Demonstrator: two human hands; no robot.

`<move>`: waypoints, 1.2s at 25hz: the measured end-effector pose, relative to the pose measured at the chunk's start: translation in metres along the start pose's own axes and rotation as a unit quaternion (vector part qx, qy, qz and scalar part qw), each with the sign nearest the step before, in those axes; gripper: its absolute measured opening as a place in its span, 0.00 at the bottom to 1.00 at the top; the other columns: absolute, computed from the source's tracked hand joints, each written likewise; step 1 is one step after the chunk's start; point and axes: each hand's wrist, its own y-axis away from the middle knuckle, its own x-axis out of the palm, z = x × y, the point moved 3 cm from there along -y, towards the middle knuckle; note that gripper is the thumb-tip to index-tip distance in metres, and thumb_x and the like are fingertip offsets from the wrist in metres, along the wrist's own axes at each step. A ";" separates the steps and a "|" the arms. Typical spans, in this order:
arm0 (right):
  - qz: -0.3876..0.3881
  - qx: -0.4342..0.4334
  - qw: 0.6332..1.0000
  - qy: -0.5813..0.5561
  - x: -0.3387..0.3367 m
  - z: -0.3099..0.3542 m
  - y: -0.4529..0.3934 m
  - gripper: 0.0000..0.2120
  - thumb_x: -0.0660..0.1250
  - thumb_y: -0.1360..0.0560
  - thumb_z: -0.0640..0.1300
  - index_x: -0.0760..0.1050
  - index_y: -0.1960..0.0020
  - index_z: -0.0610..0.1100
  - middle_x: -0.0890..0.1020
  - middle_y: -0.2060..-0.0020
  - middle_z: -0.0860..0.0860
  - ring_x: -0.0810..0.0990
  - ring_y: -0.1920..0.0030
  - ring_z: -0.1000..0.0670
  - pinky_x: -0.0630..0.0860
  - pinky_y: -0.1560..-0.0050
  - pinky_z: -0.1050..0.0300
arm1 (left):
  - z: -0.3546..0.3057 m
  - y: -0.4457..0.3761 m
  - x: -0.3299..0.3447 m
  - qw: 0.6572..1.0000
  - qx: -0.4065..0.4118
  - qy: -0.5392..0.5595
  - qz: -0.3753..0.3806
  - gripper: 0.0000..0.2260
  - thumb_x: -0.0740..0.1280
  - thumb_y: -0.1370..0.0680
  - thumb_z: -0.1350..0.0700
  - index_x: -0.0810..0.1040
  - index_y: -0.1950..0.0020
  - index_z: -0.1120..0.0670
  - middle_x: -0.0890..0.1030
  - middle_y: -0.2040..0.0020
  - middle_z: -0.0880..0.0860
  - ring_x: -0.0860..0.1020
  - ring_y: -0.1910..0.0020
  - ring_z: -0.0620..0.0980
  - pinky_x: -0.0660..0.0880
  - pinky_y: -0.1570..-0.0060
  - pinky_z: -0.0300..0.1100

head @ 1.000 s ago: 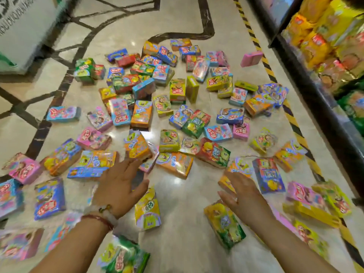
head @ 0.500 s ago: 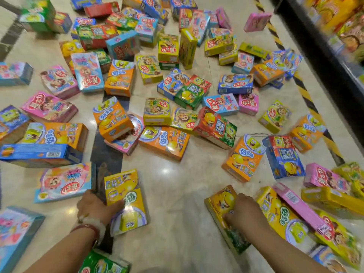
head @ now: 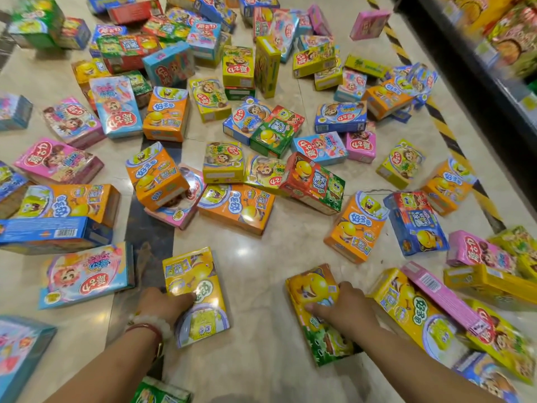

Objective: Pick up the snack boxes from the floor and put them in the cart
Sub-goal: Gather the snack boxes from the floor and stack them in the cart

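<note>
Dozens of snack boxes (head: 241, 207) lie scattered across the marble floor (head: 261, 373), a shelf (head: 494, 39) along its right edge. Near its bottom edge, the left hand (head: 162, 305) grips a yellow box (head: 197, 292) flat on the floor; the right hand (head: 340, 311) clutches a yellow-green box (head: 316, 312) beside it.

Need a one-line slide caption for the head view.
Left hand and right hand each grip a yellow snack box among dozens scattered on the marble floor.
</note>
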 end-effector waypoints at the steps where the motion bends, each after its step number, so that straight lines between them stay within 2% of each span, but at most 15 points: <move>1: 0.005 -0.003 0.999 -0.043 0.003 0.008 0.000 0.36 0.73 0.34 0.63 0.66 0.37 0.42 0.73 0.41 0.43 0.74 0.41 0.44 0.71 0.50 0.56 | -0.002 0.000 0.002 1.000 -0.002 0.005 0.004 0.18 0.78 0.36 0.56 0.79 0.52 0.64 0.81 0.55 0.61 0.78 0.58 0.56 0.73 0.56 0.46; 3: 0.032 -0.005 0.990 -0.134 0.007 0.025 -0.001 0.32 0.72 0.31 0.58 0.66 0.36 0.42 0.71 0.41 0.43 0.74 0.41 0.44 0.72 0.48 0.56 | -0.005 0.001 0.007 1.000 -0.007 0.022 0.005 0.18 0.76 0.39 0.52 0.79 0.55 0.61 0.81 0.54 0.61 0.79 0.58 0.56 0.74 0.54 0.47; 7: 0.078 -0.020 0.967 -0.242 0.011 0.051 0.000 0.17 0.67 0.26 0.48 0.68 0.41 0.43 0.77 0.44 0.45 0.78 0.46 0.45 0.77 0.46 0.51 | -0.001 0.003 0.019 0.999 0.029 0.019 0.012 0.23 0.81 0.40 0.52 0.80 0.50 0.60 0.83 0.54 0.58 0.81 0.58 0.54 0.76 0.55 0.45; 10: 0.093 -0.036 0.953 -0.287 0.011 0.061 0.002 0.12 0.66 0.26 0.44 0.70 0.44 0.45 0.80 0.48 0.46 0.81 0.50 0.46 0.79 0.47 0.49 | 0.001 0.004 0.021 0.999 0.027 -0.017 0.043 0.33 0.80 0.54 0.43 0.82 0.54 0.58 0.84 0.57 0.56 0.82 0.59 0.53 0.79 0.52 0.49; 11: 0.093 -0.036 0.947 -0.306 0.012 0.062 0.001 0.11 0.66 0.26 0.44 0.71 0.45 0.47 0.81 0.50 0.47 0.82 0.51 0.46 0.79 0.47 0.48 | 0.003 0.001 0.020 0.998 0.014 0.009 0.060 0.33 0.79 0.56 0.44 0.82 0.55 0.57 0.84 0.58 0.55 0.83 0.59 0.54 0.79 0.51 0.51; 13: 0.100 -0.031 0.924 -0.367 0.009 0.064 0.005 0.11 0.68 0.27 0.42 0.73 0.45 0.48 0.83 0.52 0.47 0.84 0.54 0.44 0.80 0.48 0.44 | -0.004 0.011 0.012 0.992 0.012 0.093 0.086 0.31 0.80 0.53 0.53 0.81 0.51 0.58 0.84 0.56 0.58 0.83 0.58 0.58 0.79 0.50 0.57; 15: 0.121 -0.023 0.892 -0.435 0.001 0.069 0.018 0.16 0.69 0.27 0.40 0.74 0.40 0.45 0.84 0.51 0.45 0.84 0.55 0.43 0.80 0.49 0.41 | -0.019 0.031 -0.005 0.980 0.006 0.167 0.112 0.31 0.81 0.48 0.59 0.77 0.47 0.61 0.84 0.53 0.61 0.83 0.56 0.61 0.78 0.51 0.63; 18: 0.157 -0.026 0.839 -0.521 -0.029 0.080 0.058 0.14 0.68 0.25 0.37 0.74 0.40 0.41 0.84 0.51 0.43 0.84 0.56 0.44 0.81 0.55 0.50 | -0.051 0.076 -0.036 0.971 0.032 0.194 0.136 0.20 0.76 0.34 0.67 0.77 0.43 0.61 0.84 0.52 0.59 0.83 0.56 0.60 0.79 0.52 0.59; 20: 0.178 -0.033 0.814 -0.551 -0.064 0.087 0.095 0.13 0.66 0.25 0.36 0.75 0.41 0.41 0.84 0.50 0.43 0.84 0.56 0.46 0.82 0.57 0.53 | -0.078 0.117 -0.057 0.970 0.059 0.180 0.153 0.17 0.72 0.30 0.67 0.77 0.42 0.59 0.84 0.51 0.57 0.83 0.55 0.59 0.81 0.55 0.55; 24: 0.185 -0.058 0.769 -0.609 -0.171 0.095 0.183 0.18 0.66 0.29 0.38 0.75 0.40 0.43 0.83 0.46 0.45 0.83 0.49 0.46 0.80 0.46 0.50 | -0.149 0.221 -0.108 0.961 0.094 0.197 0.168 0.11 0.67 0.26 0.70 0.78 0.52 0.55 0.85 0.64 0.49 0.83 0.67 0.48 0.78 0.71 0.39; 26: 0.179 -0.058 0.750 -0.634 -0.234 0.097 0.236 0.16 0.65 0.30 0.40 0.76 0.42 0.42 0.84 0.48 0.46 0.83 0.49 0.47 0.78 0.45 0.49 | -0.193 0.286 -0.137 0.955 0.103 0.211 0.183 0.10 0.69 0.28 0.69 0.76 0.53 0.55 0.85 0.64 0.50 0.82 0.69 0.46 0.78 0.72 0.38; 28: 0.166 -0.057 0.739 -0.651 -0.292 0.100 0.292 0.10 0.63 0.26 0.38 0.76 0.45 0.42 0.85 0.52 0.47 0.84 0.54 0.49 0.78 0.47 0.49 | -0.234 0.351 -0.166 0.947 0.112 0.233 0.189 0.12 0.70 0.29 0.67 0.75 0.54 0.53 0.84 0.66 0.49 0.82 0.70 0.44 0.78 0.69 0.40; 30: 0.153 -0.065 0.736 -0.656 -0.347 0.103 0.347 0.08 0.61 0.23 0.36 0.76 0.46 0.41 0.85 0.55 0.47 0.84 0.56 0.50 0.80 0.51 0.50 | -0.271 0.412 -0.194 0.939 0.122 0.248 0.203 0.14 0.71 0.31 0.65 0.75 0.49 0.54 0.83 0.68 0.47 0.82 0.70 0.45 0.78 0.66 0.41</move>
